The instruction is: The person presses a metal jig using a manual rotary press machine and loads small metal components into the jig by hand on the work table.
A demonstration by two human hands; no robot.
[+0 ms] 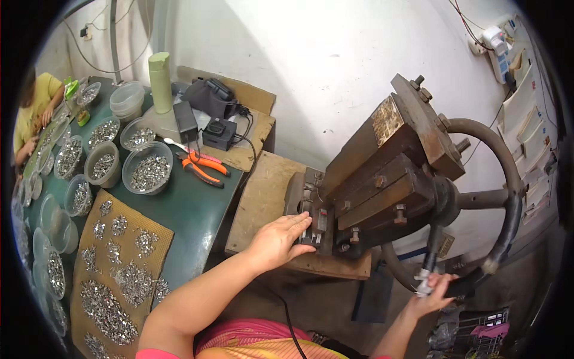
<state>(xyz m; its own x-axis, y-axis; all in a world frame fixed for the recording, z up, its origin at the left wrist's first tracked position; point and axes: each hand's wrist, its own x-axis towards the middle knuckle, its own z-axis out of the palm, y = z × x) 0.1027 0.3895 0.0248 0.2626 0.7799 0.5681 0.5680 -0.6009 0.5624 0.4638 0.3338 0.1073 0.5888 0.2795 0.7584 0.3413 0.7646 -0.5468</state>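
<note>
left forearm: closest to the camera, it rises from the lower edge toward the press.
left hand (280, 239): lies flat with fingers stretched out, grasping nothing, fingertips touching the small metal die (315, 222) at the front of the press.
right hand (431, 295): clenched around the lower rim of the wheel (508, 197), near the foot of a spoke.
press (382, 173): dark, rusty hand machine on a wooden board (263, 191), tilted up to the right, with the wheel at its right end.
workpiece: hidden under the left fingertips; i cannot tell whether a part sits in the die.
metal pieces (107, 305): small shiny bits heaped on a brown mat (119, 269) on the green table (185, 209), well apart from the press.
bowls (147, 167): clear tubs of the same bits stand further back on the table.
pliers (200, 166): orange handles, lying just beside the bowls.
other person (36, 110): yellow sleeve at the far left, hands among more tubs.
risk: fingers rest right at the die while the other hand grips the wheel; a turn of the wheel with them there would likely pinch them.
second risk: a small part nudged off line could jam or come out bent.
</note>
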